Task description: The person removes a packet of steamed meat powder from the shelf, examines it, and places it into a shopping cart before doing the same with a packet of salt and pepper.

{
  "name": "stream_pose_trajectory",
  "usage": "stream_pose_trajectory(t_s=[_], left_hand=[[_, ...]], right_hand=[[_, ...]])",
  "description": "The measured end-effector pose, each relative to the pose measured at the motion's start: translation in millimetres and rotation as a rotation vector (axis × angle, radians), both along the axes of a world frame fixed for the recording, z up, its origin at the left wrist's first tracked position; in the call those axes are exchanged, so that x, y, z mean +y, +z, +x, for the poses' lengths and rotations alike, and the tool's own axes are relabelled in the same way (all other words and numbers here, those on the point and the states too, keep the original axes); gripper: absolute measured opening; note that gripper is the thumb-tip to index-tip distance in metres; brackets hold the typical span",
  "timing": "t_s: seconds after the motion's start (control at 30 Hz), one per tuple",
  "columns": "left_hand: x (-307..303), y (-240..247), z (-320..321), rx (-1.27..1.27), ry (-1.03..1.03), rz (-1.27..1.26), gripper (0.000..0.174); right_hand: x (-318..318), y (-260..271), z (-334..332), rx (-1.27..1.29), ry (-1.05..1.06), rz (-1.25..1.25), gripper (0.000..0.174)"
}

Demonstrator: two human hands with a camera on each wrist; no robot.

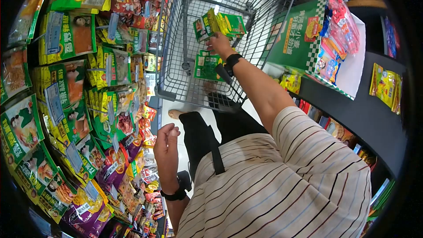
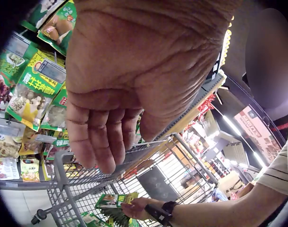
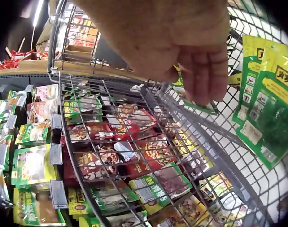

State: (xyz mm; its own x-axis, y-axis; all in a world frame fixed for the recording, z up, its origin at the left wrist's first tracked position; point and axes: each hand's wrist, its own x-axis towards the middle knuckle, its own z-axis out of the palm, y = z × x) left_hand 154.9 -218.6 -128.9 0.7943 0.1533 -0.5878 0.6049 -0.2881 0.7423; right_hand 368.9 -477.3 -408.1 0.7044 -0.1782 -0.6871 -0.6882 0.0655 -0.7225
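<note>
My right hand (image 1: 219, 45) reaches down into a wire shopping cart (image 1: 174, 72) and pinches the edge of a green-and-yellow food packet (image 1: 203, 27). In the left wrist view that packet (image 2: 114, 200) juts out from the fingertips. From the right wrist, the hand (image 3: 182, 42) covers most of it. Another green-and-yellow packet (image 1: 233, 24) lies beside it in the cart. Nearer my body, more green packets (image 1: 206, 67) lie on the cart's bottom. My left hand (image 1: 167, 144) hangs near the shelf, fingers loosely bent, holding nothing.
On the left a shelf wall carries hanging food packets (image 1: 72, 39) with price tags on hooks. A green display box (image 1: 295, 39) with pink packets stands right of the cart. A yellow packet (image 1: 385, 86) lies on the dark shelf (image 1: 352, 110) at far right.
</note>
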Motion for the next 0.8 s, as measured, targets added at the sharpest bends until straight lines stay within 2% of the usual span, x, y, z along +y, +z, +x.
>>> stream_pose_trajectory(t_s=[0.27, 0.37, 0.57, 0.67, 0.8], left_hand=[[2, -4, -3, 0.016, -0.005, 0.002, 0.029], [2, -5, -3, 0.021, -0.009, 0.006, 0.029], [2, -5, -1, 0.019, -0.015, 0.009, 0.030], [2, -6, -1, 0.024, -0.018, 0.010, 0.030], [4, -9, -2, 0.028, -0.017, 0.009, 0.029]], right_hand=[[-6, 5, -1, -0.020, 0.037, -0.009, 0.059], [-5, 3, -1, -0.052, -0.020, -0.037, 0.047], [-6, -2, 3, -0.109, 0.080, -0.163, 0.027], [-9, -10, 8, -0.113, 0.140, -0.222, 0.028], [-14, -18, 17, -0.222, 0.113, -0.276, 0.031]])
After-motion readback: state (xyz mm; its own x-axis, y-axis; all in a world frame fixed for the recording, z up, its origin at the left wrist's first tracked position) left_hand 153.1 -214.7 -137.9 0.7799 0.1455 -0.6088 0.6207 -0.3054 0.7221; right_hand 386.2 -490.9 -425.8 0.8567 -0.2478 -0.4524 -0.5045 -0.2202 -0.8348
